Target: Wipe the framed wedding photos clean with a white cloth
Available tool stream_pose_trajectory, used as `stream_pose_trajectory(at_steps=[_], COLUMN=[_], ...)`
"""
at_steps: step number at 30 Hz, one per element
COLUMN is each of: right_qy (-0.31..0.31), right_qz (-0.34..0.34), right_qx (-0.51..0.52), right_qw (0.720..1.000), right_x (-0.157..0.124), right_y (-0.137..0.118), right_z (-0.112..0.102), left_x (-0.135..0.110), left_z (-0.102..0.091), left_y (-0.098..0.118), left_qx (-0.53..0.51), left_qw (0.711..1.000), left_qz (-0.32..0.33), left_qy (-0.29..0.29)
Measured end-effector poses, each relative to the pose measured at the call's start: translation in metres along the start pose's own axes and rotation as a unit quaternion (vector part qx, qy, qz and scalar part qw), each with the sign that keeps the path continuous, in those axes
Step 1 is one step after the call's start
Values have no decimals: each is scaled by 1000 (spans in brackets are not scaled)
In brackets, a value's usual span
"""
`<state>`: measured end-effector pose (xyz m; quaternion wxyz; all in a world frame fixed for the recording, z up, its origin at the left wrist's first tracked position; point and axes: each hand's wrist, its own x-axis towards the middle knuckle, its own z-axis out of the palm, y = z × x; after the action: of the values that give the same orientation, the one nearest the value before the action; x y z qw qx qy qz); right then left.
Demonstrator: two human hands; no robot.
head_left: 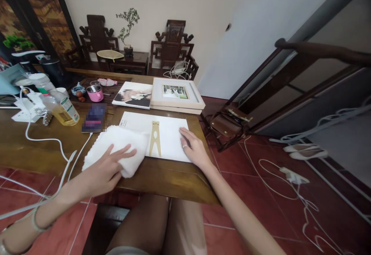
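Observation:
My left hand (108,168) lies flat with fingers spread on a folded white cloth (116,146) at the near edge of the wooden table (162,179). My right hand (193,146) rests open, fingers stretched, on the right part of a white board (168,133) that lies flat on the table. A thin gold stand piece (155,139) lies on the board between my hands. The cloth overlaps the board's left side.
Behind the board are a white picture frame (176,92) and a photo print (133,94). At left stand an oil bottle (62,108), a pink cup (95,93), a phone (94,117) and white cables (43,139). Cables (290,177) trail on the red floor at right.

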<state>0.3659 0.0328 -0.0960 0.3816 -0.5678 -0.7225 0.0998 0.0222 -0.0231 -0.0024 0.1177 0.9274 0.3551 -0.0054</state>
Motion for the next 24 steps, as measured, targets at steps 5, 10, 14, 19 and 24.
stream_pose_trajectory(at_steps=[5, 10, 14, 19, 24], right_qy=[1, 2, 3, 3, 5], right_qz=[1, 3, 5, 0, -1], right_qx=[2, 7, 13, 8, 2], right_qw=[1000, 1000, 1000, 1000, 1000], right_x=[0, 0, 0, 0, 0], right_y=[0, 0, 1, 2, 2], right_z=[0, 1, 1, 2, 1], left_x=[39, 103, 131, 112, 46], left_z=[-6, -16, -18, -12, -3], left_y=[-25, -68, -88, -67, -13], left_qx=[8, 21, 46, 59, 64], left_qw=[1000, 999, 998, 998, 996], left_qz=[-16, -38, -35, -23, 59], left_qy=[-20, -18, 17, 20, -9])
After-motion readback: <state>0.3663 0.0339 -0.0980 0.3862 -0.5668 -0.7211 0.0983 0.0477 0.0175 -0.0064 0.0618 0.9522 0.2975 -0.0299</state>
